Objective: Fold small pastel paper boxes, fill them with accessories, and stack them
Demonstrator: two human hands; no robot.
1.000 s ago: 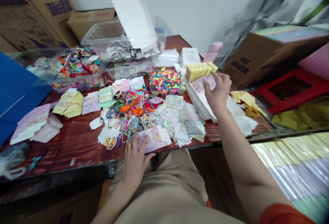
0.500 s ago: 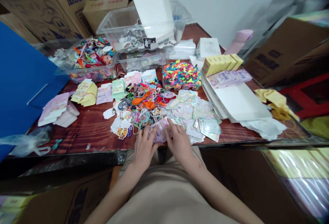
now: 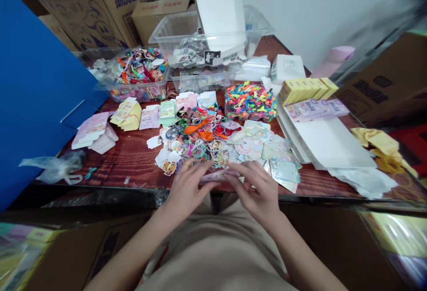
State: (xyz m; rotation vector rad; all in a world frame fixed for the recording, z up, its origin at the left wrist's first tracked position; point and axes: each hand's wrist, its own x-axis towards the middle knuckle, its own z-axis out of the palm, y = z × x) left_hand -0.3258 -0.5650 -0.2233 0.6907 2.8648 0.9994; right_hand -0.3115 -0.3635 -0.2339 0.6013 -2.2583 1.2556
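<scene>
Both my hands are at the front edge of the wooden table. My left hand (image 3: 190, 188) and my right hand (image 3: 255, 191) pinch a thin lilac printed card (image 3: 216, 176) between them, and the fingers hide most of it. Just beyond my fingers lies a loose heap of paper cards, stickers, balloons and rubber bands (image 3: 196, 142). A mound of multicoloured balloons (image 3: 250, 102) sits behind the heap. Further right, a strip of lilac cards (image 3: 315, 109) lies beside stacked yellow boxes (image 3: 303, 90).
Clear plastic tubs (image 3: 207, 46) stand at the back of the table, and a large blue board (image 3: 40, 86) rises at left. A white sheet (image 3: 330, 144) lies at right, crumpled yellow paper (image 3: 376, 142) beyond it. Cardboard boxes (image 3: 376, 82) surround the table.
My hands have drawn closer over the lilac card, with fingers curled around it. The camera has turned, so the table contents sit further right in the picture.
</scene>
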